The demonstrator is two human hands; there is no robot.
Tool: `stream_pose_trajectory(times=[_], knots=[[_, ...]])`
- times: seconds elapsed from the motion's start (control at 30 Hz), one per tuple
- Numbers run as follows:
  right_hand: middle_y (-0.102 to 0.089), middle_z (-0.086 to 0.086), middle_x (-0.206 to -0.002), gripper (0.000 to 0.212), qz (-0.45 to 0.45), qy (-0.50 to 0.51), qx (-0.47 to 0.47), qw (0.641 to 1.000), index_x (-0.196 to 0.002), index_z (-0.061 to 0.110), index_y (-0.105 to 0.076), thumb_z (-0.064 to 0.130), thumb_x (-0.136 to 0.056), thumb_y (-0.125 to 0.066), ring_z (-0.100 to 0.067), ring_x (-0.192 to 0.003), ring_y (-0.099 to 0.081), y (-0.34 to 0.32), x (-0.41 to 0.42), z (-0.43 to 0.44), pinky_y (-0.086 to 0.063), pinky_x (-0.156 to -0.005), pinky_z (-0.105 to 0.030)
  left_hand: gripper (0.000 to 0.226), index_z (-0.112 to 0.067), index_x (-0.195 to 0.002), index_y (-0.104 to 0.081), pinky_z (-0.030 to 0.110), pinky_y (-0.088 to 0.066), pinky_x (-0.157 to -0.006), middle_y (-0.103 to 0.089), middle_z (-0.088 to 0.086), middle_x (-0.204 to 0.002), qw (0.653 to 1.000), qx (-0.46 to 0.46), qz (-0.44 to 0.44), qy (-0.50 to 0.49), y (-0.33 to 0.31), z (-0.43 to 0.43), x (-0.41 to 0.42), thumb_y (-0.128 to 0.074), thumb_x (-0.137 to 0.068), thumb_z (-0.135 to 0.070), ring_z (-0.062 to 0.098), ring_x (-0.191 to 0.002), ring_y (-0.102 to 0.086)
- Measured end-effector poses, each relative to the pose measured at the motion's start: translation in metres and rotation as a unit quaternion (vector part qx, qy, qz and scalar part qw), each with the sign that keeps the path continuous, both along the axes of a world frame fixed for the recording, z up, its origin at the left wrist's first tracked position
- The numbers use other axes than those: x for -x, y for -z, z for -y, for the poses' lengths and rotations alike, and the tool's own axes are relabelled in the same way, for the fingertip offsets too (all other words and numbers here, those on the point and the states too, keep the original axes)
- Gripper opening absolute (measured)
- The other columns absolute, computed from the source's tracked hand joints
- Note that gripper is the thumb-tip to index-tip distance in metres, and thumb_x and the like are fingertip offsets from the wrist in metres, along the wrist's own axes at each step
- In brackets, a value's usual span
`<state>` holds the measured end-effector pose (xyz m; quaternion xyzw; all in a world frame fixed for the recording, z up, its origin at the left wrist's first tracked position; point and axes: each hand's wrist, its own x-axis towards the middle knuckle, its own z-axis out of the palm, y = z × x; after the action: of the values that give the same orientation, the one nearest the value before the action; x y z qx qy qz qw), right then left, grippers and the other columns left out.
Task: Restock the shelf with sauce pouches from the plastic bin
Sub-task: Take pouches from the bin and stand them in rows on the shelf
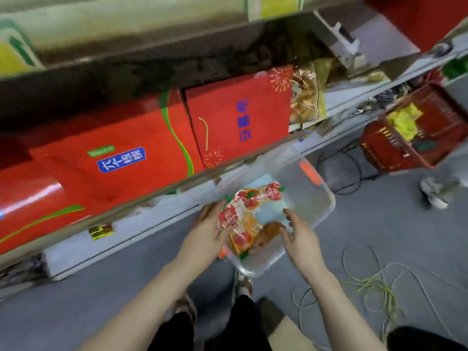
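Below the shelf's (141, 202) front edge, on the floor (101, 300), I see the clear plastic bin (316, 198) holding sauce pouches (249, 198), my left hand (207, 231) gripping a bunch at its left side, my right hand (301, 239) spread loose, holding nothing, over its near rim.

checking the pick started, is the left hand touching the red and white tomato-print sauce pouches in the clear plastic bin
Touching. In the head view the left hand holds the tomato-print sauce pouches, which overlap its fingers.

Red boxes (126, 158) fill the shelf (202, 177); bin (326, 196) open above.
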<state>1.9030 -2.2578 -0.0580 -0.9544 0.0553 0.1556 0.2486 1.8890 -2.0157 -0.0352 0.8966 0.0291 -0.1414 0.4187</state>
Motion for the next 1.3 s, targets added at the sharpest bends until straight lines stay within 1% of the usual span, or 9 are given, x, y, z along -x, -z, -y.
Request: stream_pose_trajectory(times=[0.13,0.33,0.57,0.67,0.8,0.9,1.0,1.17,1.3], knots=[[-0.045,-0.013,-0.148,0.064,-0.100,-0.066,0.053,0.991,-0.150,0.014,-0.036,0.008,-0.091,-0.058,-0.034,-0.127,-0.052,0.070,-0.053,0.021,-0.044,-0.097,-0.038,0.065,-0.024,-0.150,-0.025,0.022,-0.024,-0.109,-0.026,-0.001,-0.156,0.994,-0.034,-0.103,0.008,0.072,0.047,-0.020,-0.057,-0.094,-0.023,0.019,-0.142,-0.028],[-0.034,-0.014,-0.152,0.064,-0.123,-0.237,0.157,0.951,-0.150,0.010,-0.028,0.002,-0.091,-0.051,-0.032,-0.138,-0.037,0.178,-0.159,0.030,-0.032,-0.108,-0.036,0.068,-0.010,-0.145,-0.038,0.036,-0.024,-0.115,-0.033,0.012,-0.153,0.990,-0.119,-0.078,0.021,0.180,0.095,-0.052,-0.067,-0.084,-0.015,0.031,-0.142,-0.030],[-0.042,-0.013,-0.142,0.043,-0.124,-0.266,0.279,0.914,-0.138,0.015,-0.044,0.019,-0.096,-0.043,-0.036,-0.134,-0.037,0.246,-0.199,0.052,-0.029,-0.110,-0.042,0.067,-0.008,-0.142,-0.044,0.046,-0.033,-0.113,-0.040,0.016,-0.149,0.963,-0.244,0.021,0.109,0.258,0.122,-0.103,-0.063,-0.079,0.000,0.033,-0.140,-0.035],[-0.046,-0.012,-0.136,0.039,-0.147,-0.303,0.326,0.884,-0.133,0.013,-0.054,0.019,-0.096,-0.043,-0.033,-0.127,-0.042,0.246,-0.197,0.064,-0.033,-0.105,-0.039,0.053,-0.005,-0.129,-0.056,0.044,-0.049,-0.095,-0.061,0.016,-0.126,0.936,-0.320,0.039,0.138,0.281,0.127,-0.134,-0.060,-0.077,-0.011,0.036,-0.114,-0.058],[-0.056,-0.012,-0.128,0.035,-0.234,-0.268,0.255,0.899,-0.128,0.014,-0.056,0.015,-0.095,-0.047,-0.034,-0.121,-0.053,0.235,-0.195,0.074,-0.045,-0.093,-0.038,0.033,-0.008,-0.096,-0.069,0.034,-0.054,-0.065,-0.065,0.009,-0.086,0.913,-0.384,0.040,0.132,0.284,0.130,-0.151,-0.046,-0.075,-0.015,0.031,-0.079,-0.063],[-0.061,-0.016,-0.117,0.028,-0.237,-0.232,0.220,0.917,-0.119,0.015,-0.054,0.015,-0.092,-0.048,-0.037,-0.109,-0.059,0.213,-0.196,0.084,-0.043,-0.079,-0.035,0.029,-0.008,-0.096,-0.066,0.037,-0.051,-0.074,-0.064,0.010,-0.089,0.927,-0.345,-0.030,0.145,0.270,0.128,-0.162,-0.076,-0.070,-0.018,0.031,-0.091,-0.060],[-0.065,-0.017,-0.104,0.023,-0.183,-0.163,0.171,0.954,-0.112,0.022,-0.057,0.014,-0.092,-0.050,-0.039,-0.100,-0.062,0.182,-0.189,0.099,-0.044,-0.075,-0.035,0.035,-0.009,-0.108,-0.062,0.039,-0.044,-0.085,-0.062,0.010,-0.104,0.927,-0.328,-0.086,0.158,0.255,0.129,-0.167,-0.070,-0.081,-0.029,0.030,-0.109,-0.050],[-0.060,-0.007,-0.100,0.021,-0.080,-0.203,0.188,0.958,-0.110,0.028,-0.059,0.017,-0.095,-0.049,-0.036,-0.090,-0.065,0.127,-0.171,0.109,-0.035,-0.063,-0.033,0.028,-0.013,-0.086,-0.068,0.034,-0.036,-0.077,-0.062,0.005,-0.076,0.950,-0.274,0.083,0.129,0.232,0.123,-0.156,-0.071,-0.074,-0.039,0.031,-0.085,-0.052],[-0.061,-0.003,-0.104,0.020,-0.041,-0.214,0.194,0.956,-0.110,0.033,-0.066,0.027,-0.097,-0.052,-0.032,-0.090,-0.067,0.130,-0.178,0.099,-0.033,-0.063,-0.029,0.037,-0.016,-0.094,-0.068,0.028,-0.034,-0.082,-0.060,0.001,-0.083,0.964,-0.177,0.180,0.083,0.204,0.131,-0.156,-0.049,-0.084,-0.047,0.025,-0.091,-0.047]])
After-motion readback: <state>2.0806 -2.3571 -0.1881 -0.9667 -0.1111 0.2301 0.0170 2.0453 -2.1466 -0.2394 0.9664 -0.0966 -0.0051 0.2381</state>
